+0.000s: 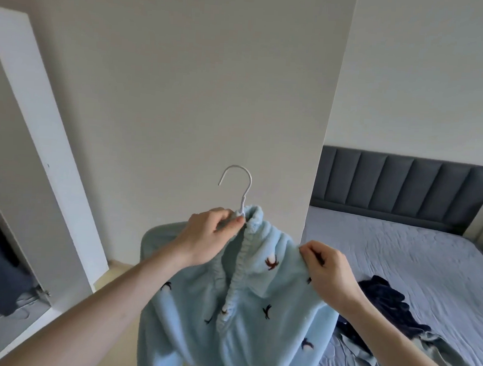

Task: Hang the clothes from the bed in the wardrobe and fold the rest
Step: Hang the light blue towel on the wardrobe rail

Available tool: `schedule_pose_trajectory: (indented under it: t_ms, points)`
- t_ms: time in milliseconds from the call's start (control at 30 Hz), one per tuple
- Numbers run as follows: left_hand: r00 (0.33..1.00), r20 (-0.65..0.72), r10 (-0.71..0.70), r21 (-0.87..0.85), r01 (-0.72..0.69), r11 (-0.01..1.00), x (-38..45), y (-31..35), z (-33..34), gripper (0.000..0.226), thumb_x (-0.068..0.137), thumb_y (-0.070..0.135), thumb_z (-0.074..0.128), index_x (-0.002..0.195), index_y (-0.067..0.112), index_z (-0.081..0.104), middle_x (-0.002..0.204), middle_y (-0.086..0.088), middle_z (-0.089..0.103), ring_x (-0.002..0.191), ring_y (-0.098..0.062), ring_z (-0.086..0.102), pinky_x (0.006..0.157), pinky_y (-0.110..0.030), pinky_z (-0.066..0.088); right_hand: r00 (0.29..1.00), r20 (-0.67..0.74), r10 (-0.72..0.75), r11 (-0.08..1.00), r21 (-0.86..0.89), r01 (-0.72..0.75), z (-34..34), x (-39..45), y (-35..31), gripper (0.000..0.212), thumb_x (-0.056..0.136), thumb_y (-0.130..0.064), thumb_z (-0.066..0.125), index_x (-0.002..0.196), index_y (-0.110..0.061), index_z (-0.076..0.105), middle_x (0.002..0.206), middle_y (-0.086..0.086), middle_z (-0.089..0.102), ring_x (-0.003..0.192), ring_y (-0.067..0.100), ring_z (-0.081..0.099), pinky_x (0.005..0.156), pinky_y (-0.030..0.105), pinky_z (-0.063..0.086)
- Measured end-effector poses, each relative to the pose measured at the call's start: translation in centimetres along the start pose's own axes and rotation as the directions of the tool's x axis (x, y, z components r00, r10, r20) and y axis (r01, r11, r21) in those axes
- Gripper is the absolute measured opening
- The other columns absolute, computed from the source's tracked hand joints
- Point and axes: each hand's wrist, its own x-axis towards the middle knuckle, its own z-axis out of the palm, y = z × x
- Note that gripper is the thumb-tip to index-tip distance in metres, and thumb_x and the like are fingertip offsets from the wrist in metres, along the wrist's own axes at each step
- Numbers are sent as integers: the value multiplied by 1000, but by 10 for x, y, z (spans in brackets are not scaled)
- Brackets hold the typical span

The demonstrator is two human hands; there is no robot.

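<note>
Left hand (203, 237) grip pinches white hanger (241, 194) neck; right hand (328, 268) grip holds fleece pyjama top (255, 311) shoulder, seating it for hanging.

Left hand (206, 234) on hanger (240, 188); right hand (328, 270) pinching blue fleece (254, 325)

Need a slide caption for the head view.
Left hand and right hand fit light-blue fleece garment onto white hanger.

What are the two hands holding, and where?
The left hand pinches the white hanger at its neck; the right hand grips the light blue fleece garment at its shoulder.
</note>
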Motion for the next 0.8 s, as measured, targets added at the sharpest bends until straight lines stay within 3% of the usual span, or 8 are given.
schedule_pose_trajectory:
  t_ms: [67,133,233,367,533,667,800]
  points:
    - [999,-14,-31,126,33,992,-5,3,6,66,80,91,48,76,25,52,72,9,60,68,-4,55,74,-32,42,1000,20,-5,1000,5,5,3,1,-1,34,103,-26,55,73,-17,66,64,3,62,53,7,47,52,26,42]
    - [995,-89,-34,234,54,971,-5,7,15,72,72,95,50,73,23,43,66,11,56,65,-3,54,73,-32,42,998,56,-23,1000,-6,24,7,4,-3,34,103,-28,54,73,-16,64,63,4,60,52,6,47,52,27,42]
    - [986,-151,-73,173,99,980,-2,3,19,69,80,83,57,66,20,33,56,16,48,62,-2,52,65,-29,35,993,114,-38,999,6,38,8,10,-5,38,103,-29,53,66,-22,58,54,-6,50,50,5,41,52,25,37]
    - [986,-158,-54,191,84,978,-4,0,10,57,95,61,60,63,24,30,56,10,47,64,-10,57,71,-34,41,957,288,-44,998,55,29,6,21,-8,44,105,-31,52,61,-31,55,54,-12,46,52,5,39,52,20,35]
    - [967,-239,-88,289,157,944,-13,-4,-10,48,103,43,55,66,27,30,58,11,40,61,-7,46,65,-21,29,796,600,-81,981,190,-43,6,39,-7,37,106,-36,53,79,-12,59,70,-5,51,66,11,46,66,28,38]
    - [904,-336,-266,193,342,920,-32,-14,-28,42,104,35,54,70,23,32,62,12,37,58,-5,40,57,-21,31,760,619,-200,973,216,80,33,52,-16,41,107,-34,50,70,-17,46,65,-8,40,63,9,38,64,32,32]
    - [824,-397,-404,92,474,876,-54,-20,-46,38,104,32,56,73,16,39,64,6,39,56,-7,33,56,-23,28,752,603,-266,953,280,113,72,51,-33,46,106,-25,52,61,-29,45,59,-12,38,58,8,36,57,25,31]
